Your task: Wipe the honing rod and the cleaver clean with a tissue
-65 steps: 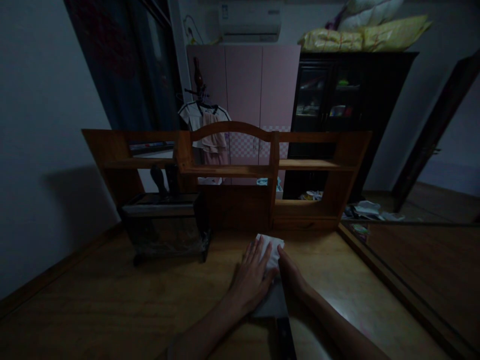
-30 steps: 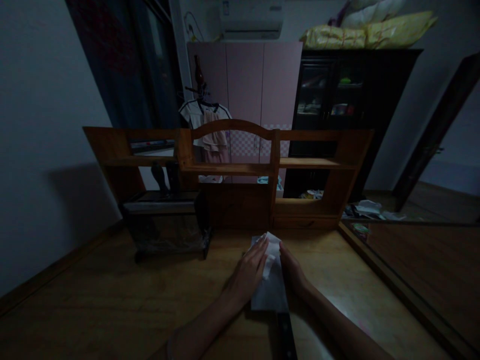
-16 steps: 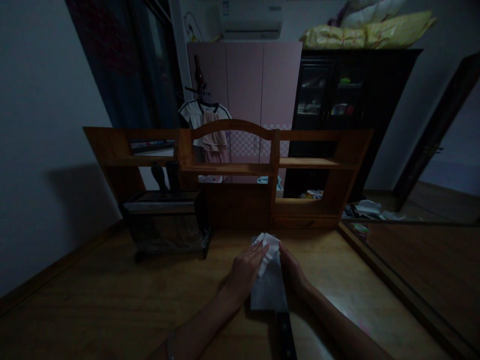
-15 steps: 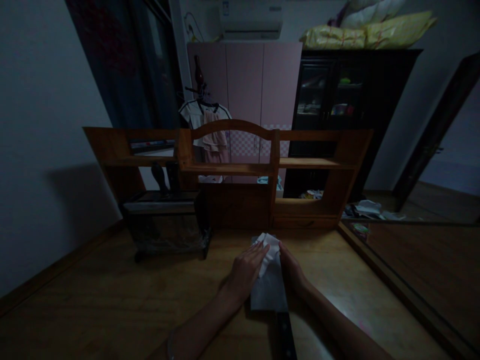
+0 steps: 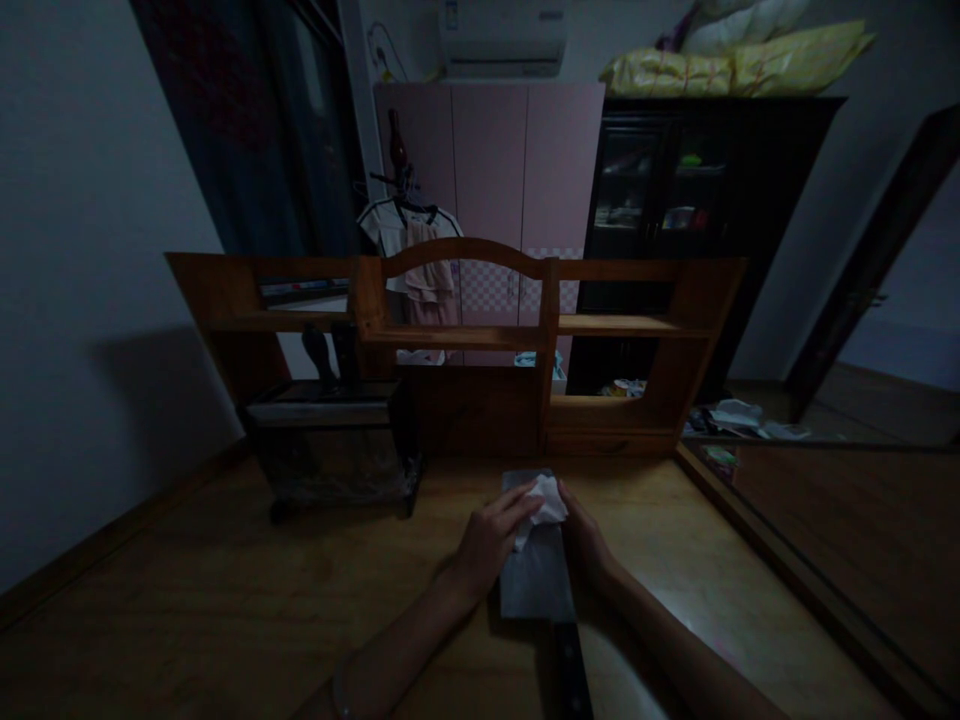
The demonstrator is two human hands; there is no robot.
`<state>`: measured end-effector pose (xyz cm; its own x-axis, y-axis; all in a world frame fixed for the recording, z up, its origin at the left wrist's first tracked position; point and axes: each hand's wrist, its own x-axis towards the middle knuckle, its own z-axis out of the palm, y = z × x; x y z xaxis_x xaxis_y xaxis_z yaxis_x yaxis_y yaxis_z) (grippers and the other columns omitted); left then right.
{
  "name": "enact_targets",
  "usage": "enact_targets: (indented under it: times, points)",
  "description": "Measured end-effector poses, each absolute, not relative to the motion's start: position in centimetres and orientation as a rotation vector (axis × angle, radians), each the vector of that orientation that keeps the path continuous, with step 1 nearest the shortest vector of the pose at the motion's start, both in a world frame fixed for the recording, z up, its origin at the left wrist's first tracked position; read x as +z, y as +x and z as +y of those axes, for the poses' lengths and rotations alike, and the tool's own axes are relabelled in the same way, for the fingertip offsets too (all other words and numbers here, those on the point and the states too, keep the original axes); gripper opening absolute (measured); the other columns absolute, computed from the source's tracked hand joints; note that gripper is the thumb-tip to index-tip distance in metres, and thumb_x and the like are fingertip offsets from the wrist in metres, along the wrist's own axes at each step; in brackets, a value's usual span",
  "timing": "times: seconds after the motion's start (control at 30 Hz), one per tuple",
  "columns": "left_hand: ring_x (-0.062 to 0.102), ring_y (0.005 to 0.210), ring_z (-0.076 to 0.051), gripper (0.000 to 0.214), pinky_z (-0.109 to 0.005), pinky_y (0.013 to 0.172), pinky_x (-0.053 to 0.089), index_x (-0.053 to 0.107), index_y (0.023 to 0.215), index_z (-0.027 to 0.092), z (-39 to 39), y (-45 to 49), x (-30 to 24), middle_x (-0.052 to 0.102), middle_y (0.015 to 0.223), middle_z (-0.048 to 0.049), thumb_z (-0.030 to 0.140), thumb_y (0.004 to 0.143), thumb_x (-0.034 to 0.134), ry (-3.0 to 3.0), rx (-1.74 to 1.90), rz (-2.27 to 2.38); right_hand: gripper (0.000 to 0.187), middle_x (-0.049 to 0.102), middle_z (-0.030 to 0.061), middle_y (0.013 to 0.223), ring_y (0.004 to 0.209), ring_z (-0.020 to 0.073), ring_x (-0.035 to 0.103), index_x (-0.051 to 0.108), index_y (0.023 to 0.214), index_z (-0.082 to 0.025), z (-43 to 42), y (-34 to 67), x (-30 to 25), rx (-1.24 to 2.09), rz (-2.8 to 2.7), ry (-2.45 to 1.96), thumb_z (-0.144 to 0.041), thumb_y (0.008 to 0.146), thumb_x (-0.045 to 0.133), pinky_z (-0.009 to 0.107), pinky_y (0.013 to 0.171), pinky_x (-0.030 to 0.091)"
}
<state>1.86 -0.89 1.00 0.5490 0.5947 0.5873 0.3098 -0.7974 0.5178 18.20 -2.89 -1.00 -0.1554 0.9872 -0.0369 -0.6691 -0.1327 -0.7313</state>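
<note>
A cleaver (image 5: 536, 585) lies on the wooden tabletop, its broad grey blade pointing away from me and its black handle (image 5: 572, 670) toward me. My left hand (image 5: 491, 535) presses a crumpled white tissue (image 5: 549, 502) onto the far half of the blade, fingers closed over it. On the other side, my right hand (image 5: 586, 535) holds the blade by its right edge, with the fingertips beside the tissue. The undersides of both hands' fingers are hidden.
A dark knife block (image 5: 330, 450) with black-handled tools in it stands at the left. Behind the tabletop (image 5: 360, 590) rises a wooden shelf unit (image 5: 457, 340). A raised wooden edge (image 5: 772, 535) runs along the right side. The room is dim.
My left hand and the tissue have slid slightly toward me and to the right, baring the blade's far end. My right hand and the cleaver stay nearly in place.
</note>
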Motion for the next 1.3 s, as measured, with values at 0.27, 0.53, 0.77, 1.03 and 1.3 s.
enact_targets:
  times: [0.27, 0.53, 0.77, 1.03, 1.3]
  points:
    - [0.060, 0.102, -0.015, 0.036, -0.026, 0.085, 0.048, 0.070, 0.095, 0.027, -1.0, 2.2, 1.3, 0.061, 0.113, -0.0007, 0.002, 0.084, 0.046, 2.327, 1.245, 0.773, 0.042, 0.068, 0.0039, 0.078, 0.068, 0.0181, 0.062, 0.069, 0.090, -0.016, -3.4, 17.9, 0.0, 1.610, -0.756, -0.614, -0.055, 0.083, 0.056, 0.031, 0.076, 0.046]
    - [0.061, 0.094, -0.016, 0.017, -0.027, 0.083, 0.048, 0.069, 0.092, 0.021, -0.8, 2.9, 1.9, 0.063, 0.097, -0.0033, 0.014, 0.086, 0.054, 2.086, 1.465, 0.858, 0.053, 0.072, 0.0086, 0.090, 0.079, 0.0228, 0.067, 0.067, 0.106, -0.014, -4.0, 17.7, 0.5, 1.727, -0.727, -0.602, -0.059, 0.083, 0.052, 0.036, 0.085, 0.045]
    - [0.061, 0.100, -0.017, 0.020, -0.031, 0.090, 0.047, 0.068, 0.101, 0.024, -0.4, 2.6, 1.3, 0.066, 0.104, -0.0025, 0.016, 0.087, 0.056, 2.085, 1.454, 0.830, 0.052, 0.072, 0.0103, 0.095, 0.086, 0.0239, 0.067, 0.068, 0.106, -0.012, -3.5, 17.9, 0.4, 1.678, -0.725, -0.621, -0.057, 0.084, 0.053, 0.037, 0.089, 0.044]
    - [0.058, 0.110, -0.018, 0.038, -0.039, 0.097, 0.044, 0.062, 0.118, 0.032, -0.2, 2.6, 1.1, 0.064, 0.120, 0.0000, 0.011, 0.089, 0.050, 2.323, 1.365, 0.850, 0.053, 0.073, 0.0091, 0.097, 0.093, 0.0250, 0.066, 0.066, 0.112, -0.014, -3.6, 17.6, 0.3, 1.672, -0.734, -0.608, -0.056, 0.084, 0.053, 0.039, 0.092, 0.043]
    - [0.036, 0.134, -0.019, 0.049, -0.041, 0.109, 0.035, 0.029, 0.145, 0.030, -2.2, 2.6, 3.0, 0.035, 0.148, -0.0029, 0.026, 0.097, 0.039, 2.511, 1.210, 0.871, 0.049, 0.072, 0.0075, 0.101, 0.100, 0.0254, 0.064, 0.065, 0.113, -0.016, -3.9, 18.0, 0.7, 1.667, -0.703, -0.607, -0.054, 0.083, 0.055, 0.039, 0.092, 0.044]
